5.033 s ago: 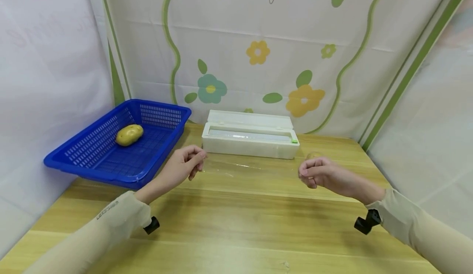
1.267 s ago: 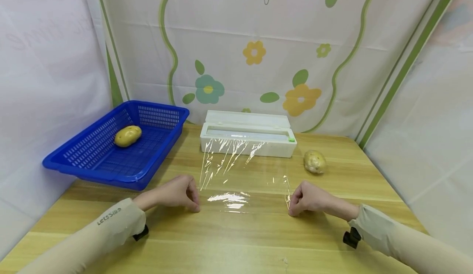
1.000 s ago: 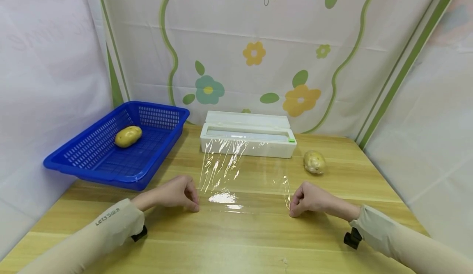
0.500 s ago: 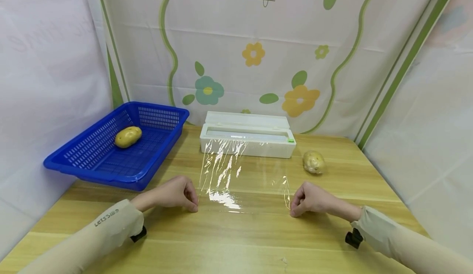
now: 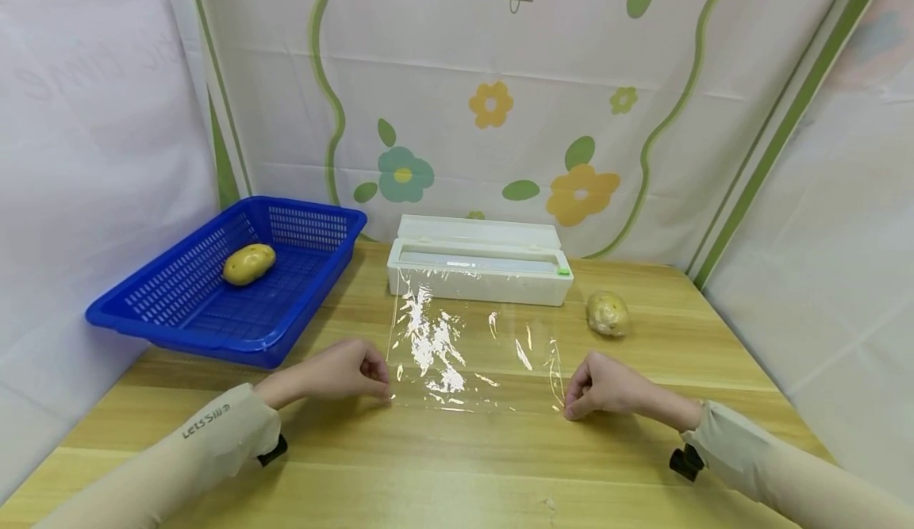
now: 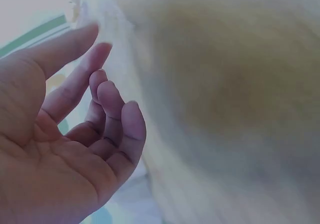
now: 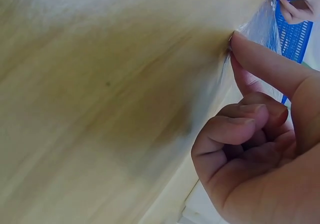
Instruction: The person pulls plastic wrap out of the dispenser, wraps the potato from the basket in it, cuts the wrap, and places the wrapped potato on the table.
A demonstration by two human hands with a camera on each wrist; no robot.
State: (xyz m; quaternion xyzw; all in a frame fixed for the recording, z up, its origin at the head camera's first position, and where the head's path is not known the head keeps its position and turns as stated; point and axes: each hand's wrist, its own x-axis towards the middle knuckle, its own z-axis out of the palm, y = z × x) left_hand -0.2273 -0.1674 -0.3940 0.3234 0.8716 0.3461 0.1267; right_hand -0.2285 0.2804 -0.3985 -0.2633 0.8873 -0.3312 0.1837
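Observation:
A sheet of clear plastic wrap (image 5: 435, 346) runs from the white wrap dispenser (image 5: 481, 287) toward the front, wrinkled and shiny. At its front right corner the right hand (image 5: 608, 386) pinches the edge between thumb and index finger; the other fingers are curled in the right wrist view. The left hand (image 5: 339, 372) is at the front left corner. In the left wrist view a gap shows between its thumb and index fingertips, and the other fingers are loosely bent. The dispenser's lid (image 5: 478, 231) stands raised.
A blue basket (image 5: 267, 346) holding one bare potato (image 5: 249, 264) stands at the left. Another potato (image 5: 608, 312), which looks wrapped in film, lies on the wooden table (image 5: 457, 481) at right. Patterned cloth walls (image 5: 428, 53) enclose the back and sides.
Both hands have come toward the front from near the dispenser, drawing the wrap out. In the last half second the left thumb and fingers shift slightly right and the wrap slackens.

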